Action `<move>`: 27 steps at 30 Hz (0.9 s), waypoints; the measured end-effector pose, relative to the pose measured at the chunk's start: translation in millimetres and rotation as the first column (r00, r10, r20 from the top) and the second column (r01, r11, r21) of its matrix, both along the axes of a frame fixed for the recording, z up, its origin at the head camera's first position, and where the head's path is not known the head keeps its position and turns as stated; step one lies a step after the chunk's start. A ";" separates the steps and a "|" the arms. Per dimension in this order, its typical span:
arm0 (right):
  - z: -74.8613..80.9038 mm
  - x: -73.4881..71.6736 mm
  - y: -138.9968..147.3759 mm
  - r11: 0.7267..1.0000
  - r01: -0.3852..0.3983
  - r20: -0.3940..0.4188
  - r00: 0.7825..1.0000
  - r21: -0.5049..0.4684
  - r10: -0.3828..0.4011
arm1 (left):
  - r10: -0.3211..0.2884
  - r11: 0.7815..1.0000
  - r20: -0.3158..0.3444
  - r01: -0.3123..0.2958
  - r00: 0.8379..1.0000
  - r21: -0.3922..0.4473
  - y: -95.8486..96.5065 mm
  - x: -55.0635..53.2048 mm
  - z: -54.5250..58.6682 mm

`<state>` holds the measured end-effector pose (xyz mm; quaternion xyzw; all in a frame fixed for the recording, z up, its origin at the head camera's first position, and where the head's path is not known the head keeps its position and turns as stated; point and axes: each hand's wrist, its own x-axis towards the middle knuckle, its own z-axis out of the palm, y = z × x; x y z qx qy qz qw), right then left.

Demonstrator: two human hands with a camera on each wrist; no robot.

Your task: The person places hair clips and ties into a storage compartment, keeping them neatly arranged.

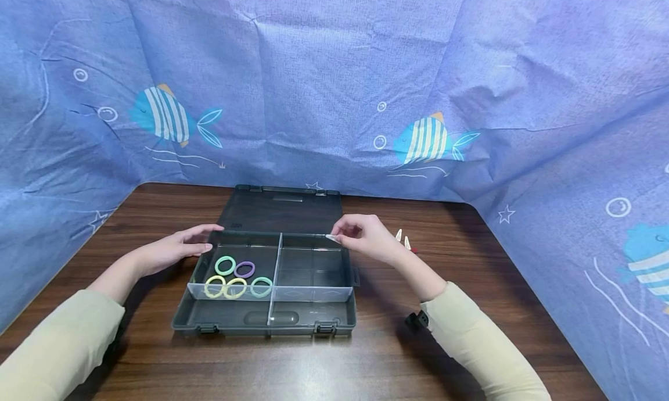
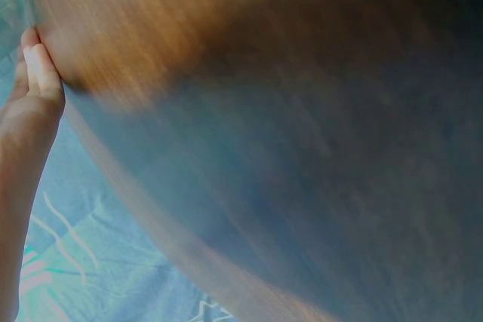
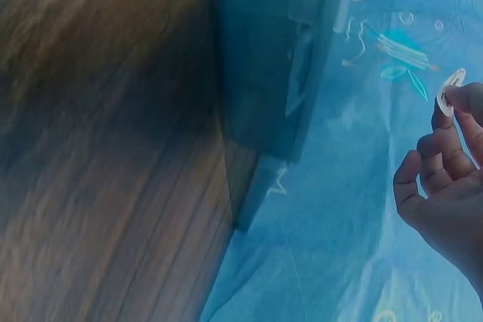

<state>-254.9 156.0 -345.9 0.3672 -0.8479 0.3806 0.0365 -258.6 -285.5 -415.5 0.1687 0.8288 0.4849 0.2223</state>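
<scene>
A smoky see-through organizer box (image 1: 235, 331) lies open on the table, its lid (image 1: 282, 212) folded back behind it. My left hand (image 1: 172, 251) rests at the box's upper left edge, with fingers extended along the rim. Between thumb and fingertips, my right hand (image 1: 368, 238) pinches a small white snap hair clip (image 3: 451, 90), above the back right compartment. Several ring-shaped hair ties sit in the back left compartment, among them a purple one (image 1: 244, 269), a green one (image 1: 225, 265) and a yellow one (image 1: 214, 286).
Pale hair clips (image 1: 399, 235) and a small red item (image 1: 414, 250) lie on the wooden table (image 1: 313, 366), partly behind my right forearm. Clear dividers (image 1: 313, 294) split the box. A blue fish-print cloth (image 1: 324, 99) hangs around the table's back and sides.
</scene>
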 end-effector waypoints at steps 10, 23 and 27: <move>-15.1 0.1 -24.1 0.997 -0.071 0.037 0.997 0.019 0.070 | 0.003 1.000 0.008 -0.003 1.000 0.003 0.7 0.0 1.3; -34.7 1.5 -49.2 0.981 -0.157 0.040 0.987 0.115 0.153 | -0.004 1.000 0.010 0.004 1.000 0.004 1.0 1.8 3.1; -40.7 0.7 -54.2 0.971 -0.173 0.046 0.985 0.166 0.167 | 0.001 1.000 0.013 -0.001 1.000 0.002 0.6 0.5 1.7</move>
